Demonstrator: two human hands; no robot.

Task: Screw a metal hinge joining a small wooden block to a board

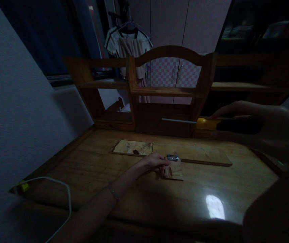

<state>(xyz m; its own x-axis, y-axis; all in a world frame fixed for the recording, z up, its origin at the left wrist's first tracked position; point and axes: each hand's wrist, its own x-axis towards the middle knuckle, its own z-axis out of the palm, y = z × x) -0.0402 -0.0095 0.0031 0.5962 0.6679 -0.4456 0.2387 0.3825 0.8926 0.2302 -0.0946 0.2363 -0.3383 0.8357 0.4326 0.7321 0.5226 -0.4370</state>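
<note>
My left hand [157, 162] grips the left edge of a small wooden board [176, 171], fingers closed on it. A metal hinge [173, 157] lies along the board's far edge. Raised at the right, my right hand [258, 126] is closed around a screwdriver with a yellow and black handle [206, 124]. Its metal shaft [178, 120] points left, above the tabletop and apart from the hinge. Behind the small board lies a long wooden plank [202, 156], with a pale, rough-edged patch [134, 147] at its left end.
A wooden shelf unit [163, 91] rises along the back of the table [134, 189]. A white cable [68, 192] loops over the left front edge near a yellow object [24, 186]. Clothes [130, 44] hang behind the shelf, before a pale cupboard [168, 30].
</note>
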